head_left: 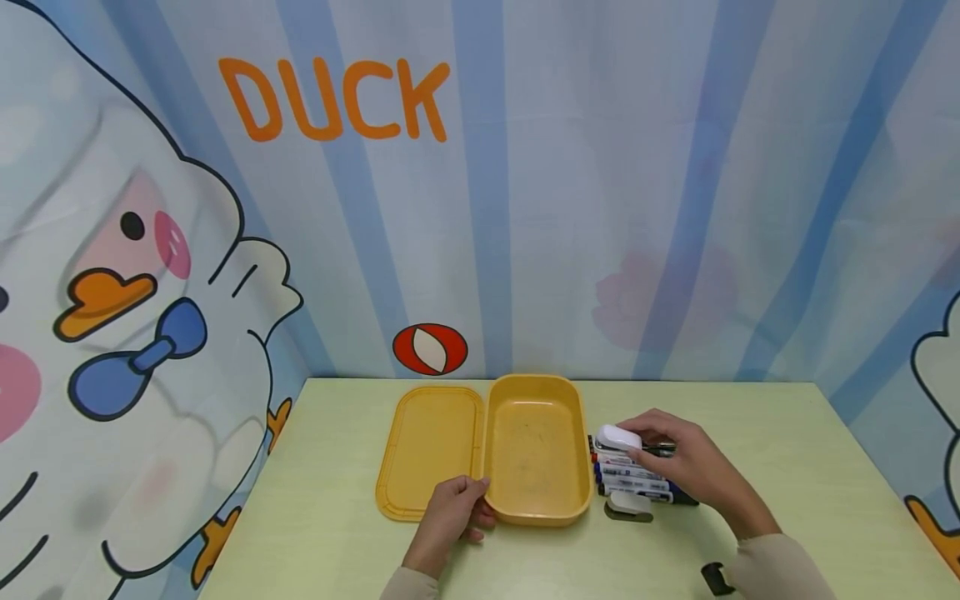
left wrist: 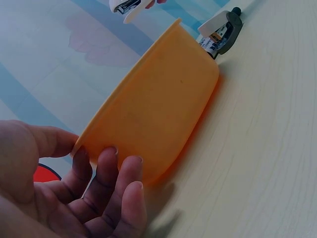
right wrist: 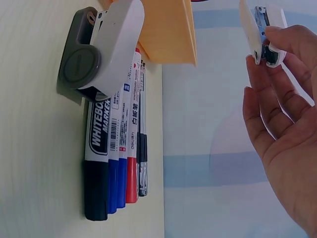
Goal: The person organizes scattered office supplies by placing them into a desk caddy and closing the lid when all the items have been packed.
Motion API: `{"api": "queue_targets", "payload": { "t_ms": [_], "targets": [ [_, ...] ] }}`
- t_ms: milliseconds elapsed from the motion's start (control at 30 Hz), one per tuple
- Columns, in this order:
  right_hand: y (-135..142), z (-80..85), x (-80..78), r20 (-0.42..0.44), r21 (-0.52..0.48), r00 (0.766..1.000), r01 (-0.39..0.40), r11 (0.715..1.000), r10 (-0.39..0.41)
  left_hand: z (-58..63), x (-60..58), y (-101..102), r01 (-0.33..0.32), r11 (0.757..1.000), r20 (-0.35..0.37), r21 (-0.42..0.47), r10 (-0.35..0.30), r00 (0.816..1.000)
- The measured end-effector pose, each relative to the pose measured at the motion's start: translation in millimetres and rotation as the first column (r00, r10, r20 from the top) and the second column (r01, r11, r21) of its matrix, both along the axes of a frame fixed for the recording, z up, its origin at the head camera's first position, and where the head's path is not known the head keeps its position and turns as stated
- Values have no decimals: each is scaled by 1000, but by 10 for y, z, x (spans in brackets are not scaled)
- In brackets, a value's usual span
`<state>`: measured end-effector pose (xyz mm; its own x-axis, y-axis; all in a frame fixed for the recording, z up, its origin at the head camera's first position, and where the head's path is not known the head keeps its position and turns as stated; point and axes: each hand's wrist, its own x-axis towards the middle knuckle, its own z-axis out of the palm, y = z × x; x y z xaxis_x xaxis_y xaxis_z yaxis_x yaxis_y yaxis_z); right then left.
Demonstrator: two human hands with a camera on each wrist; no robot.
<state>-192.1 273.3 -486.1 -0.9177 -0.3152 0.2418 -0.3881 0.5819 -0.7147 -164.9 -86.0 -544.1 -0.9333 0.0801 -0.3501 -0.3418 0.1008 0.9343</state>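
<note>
A yellow plastic box [head_left: 537, 454] stands on the table, its inside bare. My left hand [head_left: 450, 512] pinches the box's near left rim between thumb and fingers; the left wrist view shows the box's side wall [left wrist: 153, 94] beside the fingertips. Raised above the pens, a small white stapler [head_left: 619, 437] is held in my right hand [head_left: 693, 462]; thumb and fingers grip it in the right wrist view [right wrist: 265, 34]. On the table below lies a second stapler [head_left: 630, 505], white with a dark grey base.
Several whiteboard markers [head_left: 633, 483] and a pen [right wrist: 143, 148] lie side by side just right of the box. The yellow lid [head_left: 431, 454] lies flat against the box's left side. A black object [head_left: 717, 578] is by the right sleeve. A printed curtain [head_left: 555, 192] rises behind the table.
</note>
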Motion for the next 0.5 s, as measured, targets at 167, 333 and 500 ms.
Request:
{"api": "queue_targets", "payload": {
  "t_ms": [167,333,500],
  "targets": [
    [-25,-11,-37,17,-20,1000,-15,1000,16,-3,-8,3,2,1000,-4,3,-2,1000],
    [-45,-4,-59,27,-42,999,-26,999,27,-6,-12,6,1,1000,-4,2,-1,1000],
    [-73,4,-71,26,-61,999,-42,997,44,-2,-6,10,1,1000,-6,6,-1,1000]
  ]
}}
